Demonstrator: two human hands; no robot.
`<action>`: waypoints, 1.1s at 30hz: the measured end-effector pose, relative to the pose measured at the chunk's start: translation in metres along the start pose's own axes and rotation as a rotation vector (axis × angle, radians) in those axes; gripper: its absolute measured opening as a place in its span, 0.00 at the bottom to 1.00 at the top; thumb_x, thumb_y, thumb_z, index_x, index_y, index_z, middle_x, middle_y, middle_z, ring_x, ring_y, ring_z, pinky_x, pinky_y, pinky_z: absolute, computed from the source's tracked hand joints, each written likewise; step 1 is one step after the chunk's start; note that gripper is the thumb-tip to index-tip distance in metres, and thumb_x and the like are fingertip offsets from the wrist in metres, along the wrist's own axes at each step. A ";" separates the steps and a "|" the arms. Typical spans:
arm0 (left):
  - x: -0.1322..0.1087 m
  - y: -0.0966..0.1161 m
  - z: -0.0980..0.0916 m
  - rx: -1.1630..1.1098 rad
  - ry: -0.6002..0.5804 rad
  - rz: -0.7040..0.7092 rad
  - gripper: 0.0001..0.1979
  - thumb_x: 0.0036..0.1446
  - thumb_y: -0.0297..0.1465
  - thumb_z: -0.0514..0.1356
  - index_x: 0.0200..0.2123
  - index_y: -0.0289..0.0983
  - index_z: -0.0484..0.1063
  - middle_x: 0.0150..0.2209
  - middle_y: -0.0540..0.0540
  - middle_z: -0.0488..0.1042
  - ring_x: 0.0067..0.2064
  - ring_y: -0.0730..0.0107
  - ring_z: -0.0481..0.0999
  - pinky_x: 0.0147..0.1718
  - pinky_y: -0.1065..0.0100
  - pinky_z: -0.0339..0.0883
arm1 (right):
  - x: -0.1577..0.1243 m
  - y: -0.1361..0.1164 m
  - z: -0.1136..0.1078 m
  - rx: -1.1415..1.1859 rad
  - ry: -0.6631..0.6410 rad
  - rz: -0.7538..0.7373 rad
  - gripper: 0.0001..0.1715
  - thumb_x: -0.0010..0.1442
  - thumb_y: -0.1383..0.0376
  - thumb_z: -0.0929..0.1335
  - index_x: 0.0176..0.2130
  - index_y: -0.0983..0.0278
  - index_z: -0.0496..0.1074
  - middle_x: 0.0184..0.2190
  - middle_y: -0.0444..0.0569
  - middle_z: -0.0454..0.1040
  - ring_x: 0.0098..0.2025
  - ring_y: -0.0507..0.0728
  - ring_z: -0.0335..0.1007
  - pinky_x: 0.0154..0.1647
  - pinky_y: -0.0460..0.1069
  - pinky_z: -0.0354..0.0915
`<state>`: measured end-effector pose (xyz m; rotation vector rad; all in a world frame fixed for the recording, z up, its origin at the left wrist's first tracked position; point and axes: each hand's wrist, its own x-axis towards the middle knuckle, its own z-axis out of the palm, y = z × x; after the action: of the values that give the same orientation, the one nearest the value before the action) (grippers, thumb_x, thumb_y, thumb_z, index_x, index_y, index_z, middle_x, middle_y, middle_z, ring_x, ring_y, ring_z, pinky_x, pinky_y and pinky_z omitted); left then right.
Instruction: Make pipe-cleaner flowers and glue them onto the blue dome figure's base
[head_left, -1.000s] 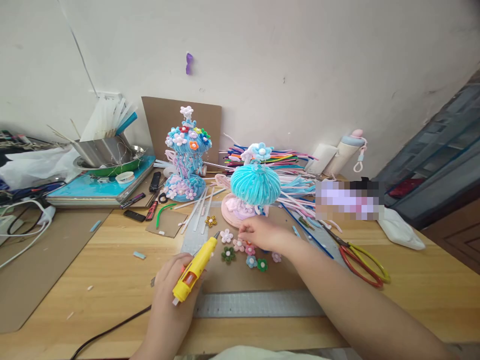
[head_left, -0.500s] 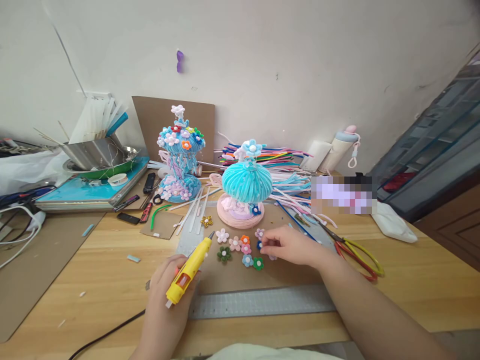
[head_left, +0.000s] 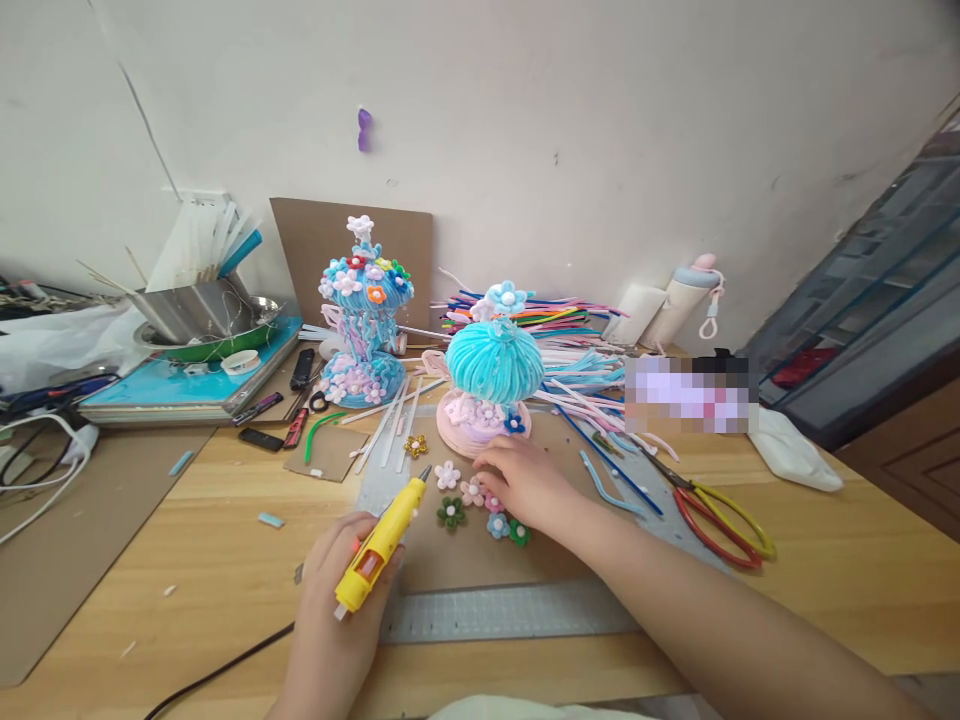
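Observation:
A yellow hot glue gun (head_left: 381, 548) is gripped by my left hand (head_left: 341, 560), its nozzle pointing up toward the loose flowers. My right hand (head_left: 525, 480) reaches in over these small fuzzy flowers, fingers curled down in a pinch; what is between the fingertips is hidden. Around it lie a pink flower (head_left: 472, 491), a pale pink flower (head_left: 448, 475), a dark green flower (head_left: 451, 513), a light blue flower (head_left: 497, 525) and a green flower (head_left: 519, 532). Just behind stands a turquoise pipe-cleaner dome (head_left: 495, 360) on a pink base (head_left: 457, 432) bearing a blue flower (head_left: 514, 423).
A second flower-covered pipe-cleaner piece (head_left: 366, 320) stands at back left, near a metal pot (head_left: 199, 310). Scissors (head_left: 720, 520) with red and yellow handles lie right. Bundled pipe cleaners (head_left: 577, 350) fill the back. A cardboard sheet (head_left: 427, 560) rests on a cutting mat (head_left: 510, 612).
My right hand has moved left from the blue and lilac flowers to over the orange and pink ones, covering the orange flower. My left hand keeps the glue gun in about the same place.

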<state>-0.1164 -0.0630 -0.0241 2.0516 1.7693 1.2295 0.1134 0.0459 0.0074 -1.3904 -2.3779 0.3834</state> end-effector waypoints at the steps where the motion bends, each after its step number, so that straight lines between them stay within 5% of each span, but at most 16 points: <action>1: 0.000 0.000 0.000 0.000 0.000 0.005 0.06 0.58 0.32 0.56 0.39 0.42 0.66 0.41 0.48 0.69 0.45 0.64 0.68 0.44 0.63 0.63 | 0.003 -0.001 0.001 -0.004 -0.021 0.020 0.06 0.55 0.68 0.68 0.33 0.63 0.76 0.37 0.49 0.74 0.43 0.57 0.65 0.44 0.51 0.56; 6: 0.001 -0.001 0.000 0.009 0.019 0.040 0.05 0.57 0.32 0.57 0.38 0.42 0.66 0.40 0.48 0.69 0.44 0.64 0.69 0.42 0.65 0.64 | 0.009 -0.004 0.010 0.004 -0.045 0.048 0.06 0.52 0.66 0.69 0.25 0.63 0.74 0.32 0.47 0.74 0.41 0.57 0.66 0.43 0.51 0.54; 13: -0.001 -0.003 0.000 0.010 0.018 0.027 0.06 0.57 0.32 0.57 0.39 0.42 0.66 0.41 0.48 0.69 0.45 0.65 0.69 0.44 0.64 0.63 | 0.005 -0.008 0.007 0.048 -0.102 0.046 0.08 0.50 0.59 0.71 0.29 0.61 0.75 0.33 0.46 0.74 0.42 0.57 0.66 0.44 0.52 0.54; 20: -0.002 -0.002 0.000 0.001 0.013 -0.002 0.07 0.57 0.33 0.57 0.40 0.42 0.66 0.42 0.47 0.69 0.46 0.62 0.69 0.44 0.62 0.64 | 0.009 -0.006 -0.001 0.320 -0.124 0.197 0.06 0.52 0.63 0.68 0.27 0.63 0.73 0.23 0.42 0.75 0.25 0.51 0.68 0.29 0.45 0.59; 26: -0.001 -0.001 0.001 -0.002 0.004 -0.007 0.06 0.57 0.34 0.57 0.39 0.42 0.66 0.41 0.46 0.70 0.45 0.62 0.69 0.43 0.61 0.64 | 0.044 0.011 -0.010 0.221 0.063 0.307 0.13 0.54 0.58 0.65 0.29 0.63 0.74 0.29 0.46 0.77 0.32 0.53 0.69 0.28 0.45 0.57; 33: -0.001 -0.003 0.001 0.011 0.009 0.016 0.06 0.57 0.32 0.57 0.39 0.42 0.66 0.41 0.46 0.70 0.45 0.62 0.69 0.43 0.62 0.64 | 0.068 0.010 -0.004 0.030 0.123 0.351 0.12 0.53 0.58 0.66 0.27 0.61 0.76 0.29 0.47 0.77 0.33 0.56 0.70 0.28 0.47 0.55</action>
<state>-0.1180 -0.0628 -0.0264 2.0730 1.7707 1.2376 0.0923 0.1106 0.0188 -1.7660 -2.0222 0.4080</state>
